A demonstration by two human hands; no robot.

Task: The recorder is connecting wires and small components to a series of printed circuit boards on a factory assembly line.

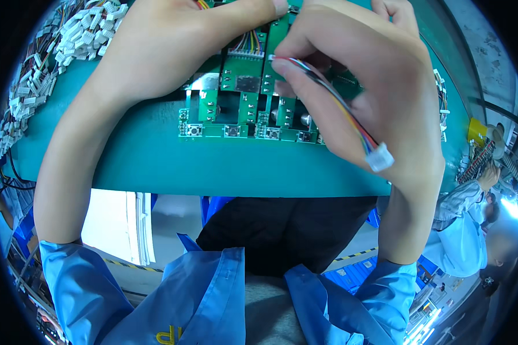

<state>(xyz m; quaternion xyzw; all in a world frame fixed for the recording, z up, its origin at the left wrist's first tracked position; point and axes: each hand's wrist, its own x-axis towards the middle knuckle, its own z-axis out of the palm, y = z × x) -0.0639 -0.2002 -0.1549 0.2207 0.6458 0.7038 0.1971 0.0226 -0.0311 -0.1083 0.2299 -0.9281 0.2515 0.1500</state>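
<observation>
Sleeves (pixel 98 287) of blue cloth lie nearest, at 6 o'clock. Beyond them the right hand (pixel 374 86), at 2 o'clock, pinches a striped cable (pixel 334 100) between thumb and forefinger; its white plug (pixel 380 157) hangs free over the teal desk (pixel 213 167). Left hand (pixel 167 46), at 11 o'clock, presses flat on the green boards (pixel 242 109), fingers closed together. Connectors (pixel 57 52) pile at 10 o'clock.

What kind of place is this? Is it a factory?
Probably an electronics assembly workshop. Green circuit boards lie on a teal bench, a heap of white-plug wire leads sits beside them, and the right hand pinches a coloured lead.
</observation>
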